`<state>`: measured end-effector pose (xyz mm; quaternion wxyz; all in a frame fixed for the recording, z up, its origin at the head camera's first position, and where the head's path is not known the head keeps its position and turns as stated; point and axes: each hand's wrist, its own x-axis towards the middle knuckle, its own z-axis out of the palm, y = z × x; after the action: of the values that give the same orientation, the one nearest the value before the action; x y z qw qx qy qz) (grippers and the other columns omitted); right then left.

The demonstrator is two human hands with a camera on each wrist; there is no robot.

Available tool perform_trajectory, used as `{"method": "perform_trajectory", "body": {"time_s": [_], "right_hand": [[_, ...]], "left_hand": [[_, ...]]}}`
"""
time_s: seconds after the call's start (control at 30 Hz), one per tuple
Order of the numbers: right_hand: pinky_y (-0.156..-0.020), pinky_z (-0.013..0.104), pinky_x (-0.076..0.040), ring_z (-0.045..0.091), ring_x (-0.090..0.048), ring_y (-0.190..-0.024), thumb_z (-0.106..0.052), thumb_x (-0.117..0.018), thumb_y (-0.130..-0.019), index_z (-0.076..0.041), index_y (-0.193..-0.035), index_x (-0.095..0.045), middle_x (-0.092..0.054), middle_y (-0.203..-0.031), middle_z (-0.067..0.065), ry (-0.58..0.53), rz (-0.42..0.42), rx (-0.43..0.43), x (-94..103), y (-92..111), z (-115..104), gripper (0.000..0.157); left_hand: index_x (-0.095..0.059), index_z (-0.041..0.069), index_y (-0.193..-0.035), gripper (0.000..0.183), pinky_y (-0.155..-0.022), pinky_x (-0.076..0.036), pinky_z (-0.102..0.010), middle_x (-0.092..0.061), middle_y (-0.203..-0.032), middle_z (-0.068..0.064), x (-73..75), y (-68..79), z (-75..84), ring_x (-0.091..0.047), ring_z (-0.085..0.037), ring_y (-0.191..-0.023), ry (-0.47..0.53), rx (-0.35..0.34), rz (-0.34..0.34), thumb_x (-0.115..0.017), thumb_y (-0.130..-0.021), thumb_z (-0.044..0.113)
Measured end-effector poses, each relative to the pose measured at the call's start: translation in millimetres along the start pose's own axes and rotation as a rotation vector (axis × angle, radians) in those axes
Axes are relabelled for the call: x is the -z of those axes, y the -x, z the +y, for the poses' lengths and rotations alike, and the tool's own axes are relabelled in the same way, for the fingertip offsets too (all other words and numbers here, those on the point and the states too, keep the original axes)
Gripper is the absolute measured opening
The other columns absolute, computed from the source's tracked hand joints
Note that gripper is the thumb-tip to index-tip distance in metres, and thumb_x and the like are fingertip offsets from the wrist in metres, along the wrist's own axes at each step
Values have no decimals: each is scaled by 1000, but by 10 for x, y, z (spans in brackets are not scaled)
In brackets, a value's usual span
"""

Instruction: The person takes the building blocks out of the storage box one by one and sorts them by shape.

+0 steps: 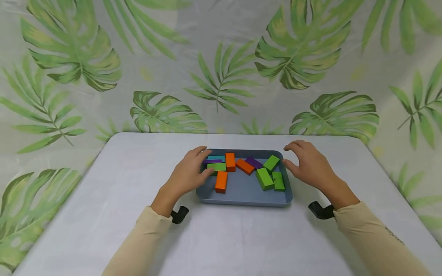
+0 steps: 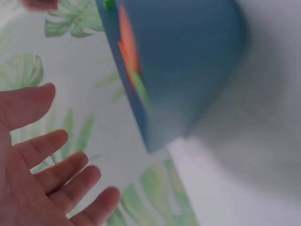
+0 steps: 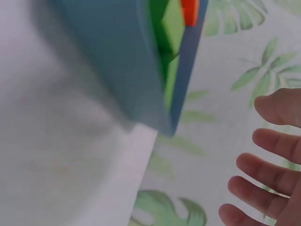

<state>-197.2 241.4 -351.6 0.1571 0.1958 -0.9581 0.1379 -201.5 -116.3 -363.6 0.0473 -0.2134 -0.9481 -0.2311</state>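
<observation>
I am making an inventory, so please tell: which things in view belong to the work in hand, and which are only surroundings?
Seemingly in the work:
- left hand
- right hand
- blue-grey rectangular tray
- orange, green, purple and blue rectangular blocks inside it

Surroundings:
- white table
- pale backdrop with green leaf print
- black wrist-worn devices

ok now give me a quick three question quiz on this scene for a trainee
1. True or false: the left hand holds no block.
2. Which colour are the three blocks in the end of the tray nearest the right hand: a) orange, b) green, c) purple?
3. How many orange blocks show in the head view?

Key: 1 true; 2 b; 3 three.
</observation>
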Motion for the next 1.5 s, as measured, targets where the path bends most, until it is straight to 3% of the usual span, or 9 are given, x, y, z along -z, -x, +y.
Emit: {"method": "perform_trajectory", "body": {"time_s": [0.13, 0.23, 0.47, 0.6, 0.93, 1.23, 1.5], "right_hand": [[-92, 60, -50, 43, -55, -119, -17, -71, -89, -1, -120, -64, -60, -127, 22, -2, -41, -7, 26, 111, 144, 35], [-92, 61, -49, 44, -55, -119, -18, -71, -90, -1, -121, -63, -60, -127, 23, -11, -71, -26, 60, 190, 246, 36], [-90, 62, -49, 45, -57, -117, -19, -70, -91, -1, -121, -63, -60, -126, 24, -2, -121, -88, 106, 337, 431, 36], [-90, 62, -49, 45, -57, -117, -20, -70, -91, -1, -122, -63, -60, -127, 24, -5, -152, -106, 96, 387, 485, 37], [-93, 62, -48, 45, -56, -118, -18, -70, -91, 0, -122, -63, -60, -128, 24, -20, -157, -91, 109, 417, 521, 37], [-96, 62, -47, 45, -55, -122, -18, -70, -91, 0, -125, -62, -56, -131, 24, -27, -167, -79, 79, 394, 504, 40], [-99, 60, -47, 41, -55, -123, -16, -70, -91, -1, -126, -62, -57, -132, 21, -76, -207, 15, 113, 225, 367, 39]], "left_hand": [[-52, 4, -142, 53, -114, -40, -54, -44, -153, -15, 8, 51, -163, -46, -36, -139, 123, 40, -33, -64, -95, 25], [-50, 4, -143, 50, -109, -45, -53, -46, -151, -16, 2, 57, -269, -51, -36, -135, 230, 63, -54, -62, -96, 18], [-48, 14, -146, 48, -105, -50, -48, -49, -151, -13, -84, -1, -415, -56, -33, -131, 585, 242, -109, -57, -99, 12], [-44, 14, -149, 52, -105, -50, -46, -43, -155, -14, -160, -31, -454, -54, -33, -133, 727, 296, -166, -57, -99, 11], [-39, 12, -152, 58, -105, -51, -45, -37, -157, -18, -310, -78, -490, -46, -38, -140, 774, 344, -240, -56, -98, 5], [-40, 13, -152, 58, -104, -51, -46, -38, -157, -16, -325, -75, -478, -49, -37, -137, 764, 375, -207, -54, -97, 2], [-43, 16, -151, 58, -95, -56, -41, -42, -155, -13, -334, -75, -495, -52, -34, -135, 756, 415, -178, -54, -95, 2]]}}
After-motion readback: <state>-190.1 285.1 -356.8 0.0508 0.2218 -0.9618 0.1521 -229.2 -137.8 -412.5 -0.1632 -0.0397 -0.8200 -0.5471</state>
